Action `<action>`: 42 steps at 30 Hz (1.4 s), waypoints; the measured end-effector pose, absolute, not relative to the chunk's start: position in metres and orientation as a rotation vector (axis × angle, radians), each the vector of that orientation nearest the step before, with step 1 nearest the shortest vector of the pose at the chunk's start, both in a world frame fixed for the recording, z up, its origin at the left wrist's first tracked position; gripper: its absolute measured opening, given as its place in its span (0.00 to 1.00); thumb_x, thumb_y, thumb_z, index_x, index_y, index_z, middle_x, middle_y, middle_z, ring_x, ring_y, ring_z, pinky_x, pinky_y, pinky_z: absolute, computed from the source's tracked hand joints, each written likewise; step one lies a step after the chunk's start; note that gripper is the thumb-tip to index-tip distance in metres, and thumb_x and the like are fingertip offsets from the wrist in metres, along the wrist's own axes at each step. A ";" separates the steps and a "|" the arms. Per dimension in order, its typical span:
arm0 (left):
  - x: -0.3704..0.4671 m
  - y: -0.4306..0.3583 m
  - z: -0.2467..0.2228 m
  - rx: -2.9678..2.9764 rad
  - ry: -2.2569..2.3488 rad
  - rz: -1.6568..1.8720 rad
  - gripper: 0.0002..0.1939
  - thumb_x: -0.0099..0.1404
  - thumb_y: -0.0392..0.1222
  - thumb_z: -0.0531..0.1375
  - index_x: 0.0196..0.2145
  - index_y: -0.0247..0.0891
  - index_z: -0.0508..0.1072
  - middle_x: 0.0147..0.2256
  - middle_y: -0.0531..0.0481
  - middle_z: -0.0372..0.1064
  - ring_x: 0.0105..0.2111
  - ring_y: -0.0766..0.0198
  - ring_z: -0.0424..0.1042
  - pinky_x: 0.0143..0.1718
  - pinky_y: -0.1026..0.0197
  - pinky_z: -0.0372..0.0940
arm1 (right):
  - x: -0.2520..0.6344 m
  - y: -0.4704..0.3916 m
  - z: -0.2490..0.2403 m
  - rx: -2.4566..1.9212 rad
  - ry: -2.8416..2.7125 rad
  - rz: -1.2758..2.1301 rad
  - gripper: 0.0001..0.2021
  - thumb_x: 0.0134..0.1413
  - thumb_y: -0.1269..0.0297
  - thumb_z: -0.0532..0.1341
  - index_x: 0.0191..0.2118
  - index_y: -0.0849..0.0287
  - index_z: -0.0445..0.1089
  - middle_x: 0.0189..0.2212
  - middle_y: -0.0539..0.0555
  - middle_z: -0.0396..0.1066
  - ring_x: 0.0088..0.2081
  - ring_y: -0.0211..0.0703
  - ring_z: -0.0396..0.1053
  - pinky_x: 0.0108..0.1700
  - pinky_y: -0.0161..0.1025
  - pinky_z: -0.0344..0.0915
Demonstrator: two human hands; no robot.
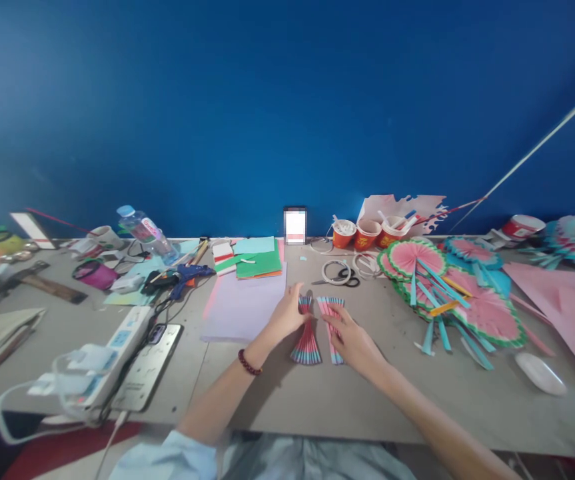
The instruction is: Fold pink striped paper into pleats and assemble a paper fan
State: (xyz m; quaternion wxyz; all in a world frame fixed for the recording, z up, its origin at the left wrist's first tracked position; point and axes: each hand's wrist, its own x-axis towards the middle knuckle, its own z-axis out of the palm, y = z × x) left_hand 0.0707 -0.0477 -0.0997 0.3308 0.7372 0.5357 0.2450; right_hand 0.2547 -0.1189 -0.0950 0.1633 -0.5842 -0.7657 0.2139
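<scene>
My left hand (pixel 286 315) pinches a folded pink and blue pleated paper (pixel 307 348) at its narrow waist, and the folds fan out at the end near me. Close to its right lies a second pleated paper strip (pixel 338 353), straighter, in the same colours. The curled fingers of my right hand (pixel 351 335) are closed on the middle of that strip, covering part of it. Beyond my hands, black-handled scissors (pixel 350 279) lie beside a white ring-shaped roll (pixel 336 272).
Finished paper fans (pixel 417 260) pile up at the right, near a white computer mouse (pixel 540 373). Red paper cups (pixel 368 235) line the wall. Lilac sheets (pixel 242 310), a power strip (pixel 122 347), a phone (pixel 148 367), a glue gun (pixel 187 277) and a hammer (pixel 52 283) occupy the left.
</scene>
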 end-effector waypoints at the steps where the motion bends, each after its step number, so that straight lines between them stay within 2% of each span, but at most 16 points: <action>1: 0.072 -0.049 -0.101 1.947 1.403 0.641 0.34 0.50 0.39 0.67 0.53 0.38 0.58 0.48 0.40 0.61 0.45 0.54 0.66 0.45 0.54 0.63 | 0.255 -0.118 -0.094 -1.650 -2.202 0.621 0.20 0.54 0.73 0.49 0.52 0.57 0.66 0.60 0.61 0.53 0.45 0.46 0.70 0.45 0.42 0.67; 3: 0.072 -0.052 -0.101 1.958 1.409 0.650 0.31 0.51 0.41 0.66 0.51 0.38 0.59 0.48 0.42 0.60 0.43 0.56 0.68 0.44 0.55 0.64 | 0.256 -0.116 -0.094 -1.615 -2.218 0.636 0.19 0.55 0.71 0.49 0.51 0.58 0.67 0.59 0.62 0.55 0.46 0.46 0.70 0.47 0.42 0.67; 7: 0.068 -0.057 -0.096 1.921 1.408 0.658 0.28 0.56 0.44 0.63 0.52 0.40 0.58 0.49 0.44 0.59 0.30 0.65 0.69 0.39 0.56 0.66 | 0.258 -0.113 -0.095 -1.555 -2.245 0.601 0.18 0.56 0.71 0.50 0.51 0.59 0.67 0.55 0.62 0.60 0.48 0.48 0.69 0.49 0.44 0.66; 9: 0.065 -0.062 -0.090 1.936 1.405 0.666 0.27 0.57 0.45 0.61 0.53 0.41 0.58 0.49 0.44 0.60 0.27 0.67 0.68 0.38 0.56 0.66 | 0.258 -0.112 -0.096 -1.531 -2.253 0.584 0.18 0.57 0.71 0.50 0.50 0.61 0.67 0.54 0.64 0.61 0.49 0.49 0.68 0.51 0.45 0.65; 10: 0.064 -0.064 -0.088 1.970 1.392 0.675 0.26 0.58 0.45 0.61 0.53 0.42 0.59 0.49 0.45 0.60 0.29 0.66 0.68 0.39 0.56 0.66 | 0.258 -0.112 -0.096 -1.530 -2.248 0.584 0.17 0.57 0.70 0.50 0.50 0.62 0.67 0.54 0.64 0.61 0.49 0.49 0.68 0.52 0.45 0.65; 12: 0.062 -0.070 -0.084 2.110 1.305 0.688 0.20 0.61 0.46 0.58 0.50 0.42 0.64 0.48 0.46 0.62 0.38 0.61 0.69 0.45 0.56 0.64 | 0.258 -0.113 -0.097 -1.541 -2.233 0.591 0.16 0.57 0.70 0.51 0.49 0.63 0.68 0.55 0.65 0.60 0.50 0.49 0.68 0.52 0.45 0.64; 14: 0.062 -0.075 -0.083 2.263 1.184 0.670 0.17 0.63 0.48 0.56 0.48 0.42 0.67 0.48 0.46 0.64 0.47 0.57 0.66 0.50 0.55 0.61 | 0.258 -0.115 -0.098 -1.571 -2.229 0.595 0.17 0.56 0.69 0.52 0.50 0.62 0.68 0.56 0.65 0.60 0.50 0.49 0.68 0.52 0.46 0.65; 16: 0.062 -0.078 -0.085 2.351 1.117 0.631 0.16 0.64 0.49 0.54 0.47 0.41 0.69 0.49 0.45 0.64 0.50 0.56 0.64 0.52 0.54 0.59 | 0.259 -0.118 -0.097 -1.612 -2.250 0.589 0.18 0.56 0.68 0.52 0.51 0.60 0.67 0.57 0.63 0.60 0.50 0.50 0.68 0.50 0.46 0.66; 23: 0.065 -0.062 -0.087 2.347 1.179 0.634 0.13 0.66 0.45 0.53 0.45 0.41 0.71 0.46 0.46 0.67 0.47 0.58 0.66 0.51 0.55 0.59 | 0.263 -0.116 -0.083 -1.683 -2.309 0.547 0.17 0.58 0.62 0.51 0.52 0.52 0.66 0.53 0.56 0.65 0.46 0.47 0.70 0.43 0.42 0.68; 25: 0.068 -0.054 -0.088 2.380 1.166 0.591 0.15 0.64 0.48 0.55 0.46 0.40 0.70 0.45 0.45 0.67 0.47 0.57 0.65 0.51 0.55 0.59 | 0.265 -0.111 -0.082 -1.704 -2.316 0.516 0.17 0.58 0.61 0.52 0.52 0.53 0.66 0.53 0.56 0.65 0.46 0.48 0.70 0.42 0.42 0.67; 28: 0.076 -0.048 -0.093 2.432 1.228 0.532 0.24 0.58 0.55 0.59 0.48 0.39 0.68 0.46 0.43 0.65 0.48 0.53 0.63 0.50 0.53 0.59 | 0.268 -0.103 -0.083 -1.728 -2.330 0.463 0.17 0.55 0.63 0.54 0.51 0.54 0.67 0.51 0.57 0.66 0.47 0.49 0.68 0.44 0.42 0.66; 31: 0.082 -0.050 -0.100 2.469 1.298 0.517 0.26 0.57 0.58 0.59 0.47 0.38 0.68 0.45 0.43 0.63 0.47 0.51 0.62 0.48 0.51 0.59 | 0.274 -0.102 -0.086 -1.699 -2.339 0.457 0.18 0.52 0.67 0.54 0.50 0.55 0.67 0.50 0.57 0.66 0.48 0.48 0.66 0.47 0.42 0.64; 34: 0.083 -0.052 -0.102 2.471 1.306 0.532 0.25 0.57 0.59 0.59 0.44 0.37 0.69 0.43 0.43 0.63 0.46 0.52 0.62 0.47 0.52 0.59 | 0.281 -0.104 -0.086 -1.648 -2.341 0.497 0.22 0.49 0.72 0.54 0.52 0.55 0.66 0.51 0.57 0.65 0.51 0.48 0.64 0.50 0.43 0.62; 37: 0.081 -0.049 -0.101 2.444 1.292 0.552 0.22 0.58 0.56 0.59 0.44 0.38 0.70 0.41 0.44 0.64 0.44 0.54 0.63 0.45 0.54 0.59 | 0.287 -0.104 -0.083 -1.578 -2.315 0.587 0.23 0.48 0.72 0.56 0.52 0.56 0.66 0.51 0.57 0.66 0.52 0.48 0.63 0.53 0.44 0.60; 42: 0.084 -0.038 -0.098 2.411 1.333 0.489 0.11 0.64 0.46 0.55 0.38 0.39 0.73 0.37 0.46 0.67 0.41 0.57 0.66 0.43 0.57 0.58 | 0.288 -0.086 -0.078 -1.521 -2.169 0.582 0.14 0.55 0.67 0.52 0.45 0.58 0.70 0.42 0.57 0.71 0.46 0.46 0.67 0.50 0.42 0.61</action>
